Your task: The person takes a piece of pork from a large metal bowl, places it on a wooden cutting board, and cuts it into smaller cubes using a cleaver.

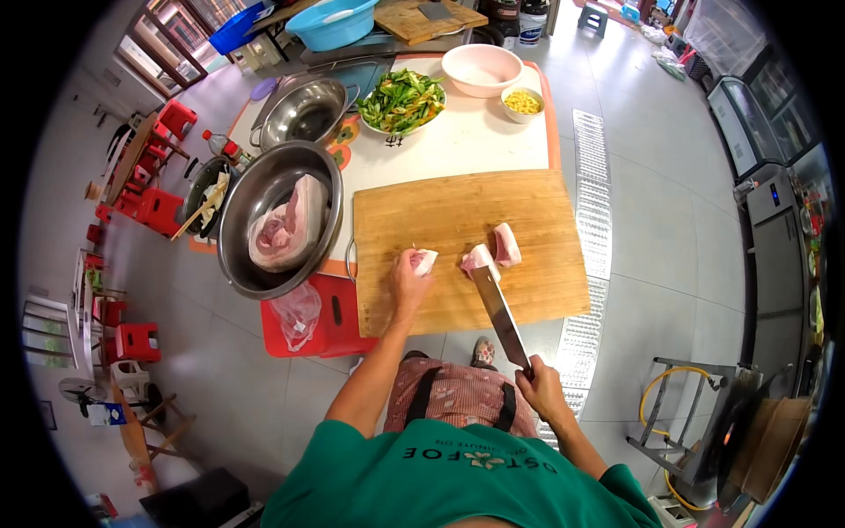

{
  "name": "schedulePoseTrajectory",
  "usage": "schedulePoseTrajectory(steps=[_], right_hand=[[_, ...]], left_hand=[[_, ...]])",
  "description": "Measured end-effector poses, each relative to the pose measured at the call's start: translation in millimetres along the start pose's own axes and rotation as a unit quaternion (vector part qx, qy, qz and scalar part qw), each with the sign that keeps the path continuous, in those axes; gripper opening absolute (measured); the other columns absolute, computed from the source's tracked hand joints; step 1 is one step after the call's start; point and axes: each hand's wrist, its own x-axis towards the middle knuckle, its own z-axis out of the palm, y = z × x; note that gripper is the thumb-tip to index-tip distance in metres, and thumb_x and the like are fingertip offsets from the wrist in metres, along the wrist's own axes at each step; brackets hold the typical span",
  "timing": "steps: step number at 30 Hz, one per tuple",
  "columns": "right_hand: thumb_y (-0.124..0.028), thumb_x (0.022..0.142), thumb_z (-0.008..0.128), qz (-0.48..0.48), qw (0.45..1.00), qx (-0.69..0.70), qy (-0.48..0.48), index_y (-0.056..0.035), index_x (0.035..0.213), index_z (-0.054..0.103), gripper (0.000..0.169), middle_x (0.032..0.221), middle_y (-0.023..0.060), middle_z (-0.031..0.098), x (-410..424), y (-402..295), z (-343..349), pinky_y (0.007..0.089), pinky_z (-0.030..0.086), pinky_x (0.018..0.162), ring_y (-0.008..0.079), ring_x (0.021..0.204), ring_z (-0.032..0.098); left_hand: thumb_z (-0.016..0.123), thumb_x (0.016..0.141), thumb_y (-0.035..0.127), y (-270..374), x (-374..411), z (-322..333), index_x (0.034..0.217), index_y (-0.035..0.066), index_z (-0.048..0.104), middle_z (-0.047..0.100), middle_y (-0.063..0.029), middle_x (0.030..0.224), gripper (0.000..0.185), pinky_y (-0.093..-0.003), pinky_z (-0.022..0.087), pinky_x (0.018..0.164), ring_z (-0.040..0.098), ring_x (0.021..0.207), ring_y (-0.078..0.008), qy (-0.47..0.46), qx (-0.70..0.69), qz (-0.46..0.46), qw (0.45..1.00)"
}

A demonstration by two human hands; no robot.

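My left hand holds a small piece of raw pork on the left part of a wooden cutting board. My right hand grips the handle of a large kitchen knife near the board's front edge. The blade's far end touches a pork piece with a pale rind at the board's middle. Just right of that piece lies a pork strip. Left of the board, a big slab of raw pork belly rests in a steel basin.
Behind the board stand a plate of cut green peppers, a pink basin, a bowl of chopped yellow food and a steel pan. A red stool with a plastic bag is at the near left. A wok with chopsticks sits far left.
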Motion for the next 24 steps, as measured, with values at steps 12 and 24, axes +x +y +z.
schedulePoseTrajectory(steps=[12,24], right_hand=[[-0.011,0.075,0.059,-0.044,0.996,-0.051,0.052,-0.002,0.095,0.049,0.025,0.07,0.0189,0.058,52,-49,46,0.0424,0.045,0.052,0.0362,0.059,0.057],[-0.011,0.078,0.051,-0.053,0.958,-0.28,0.037,-0.0045,0.08,0.044,0.009,0.059,0.0139,0.051,76,-94,67,0.0417,0.043,0.042,0.0315,0.05,0.055]], left_hand=[[0.072,0.06,0.007,-12,19,-27,0.105,0.003,0.053,0.052,-0.0143,0.105,0.049,-0.0364,0.041,0.084,0.049,0.101,-0.0317,-0.146,-0.047,0.193,0.969],[0.066,0.056,0.0,-24,18,-20,0.089,0.002,0.061,0.057,-0.0139,0.097,0.034,-0.0396,0.045,0.08,0.052,0.095,-0.0342,-0.108,-0.051,0.338,0.934]])
